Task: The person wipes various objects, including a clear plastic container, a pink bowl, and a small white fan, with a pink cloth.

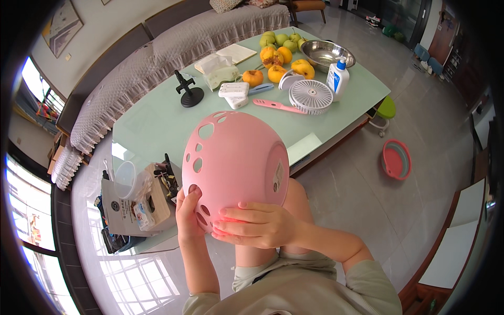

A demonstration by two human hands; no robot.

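Observation:
A pink plastic basket (240,161) with round and oval holes near its rim is held up on its side above my knees, its flat base turned to the right. My left hand (189,210) grips the rim at the left, the thumb at one of the holes. Against the lower wall of the basket lies my right hand (258,225), fingers spread along the pink plastic. A pale label is stuck on the base. The inside of the basket is hidden from view.
On the glass-topped table (153,122) stand a black stand (191,96), tissues (221,73), a fan (311,97), a pump bottle (338,80), a steel bowl (327,53) and fruit. A box of items (157,197) is at left; a folding basin (396,159) lies on the floor at right.

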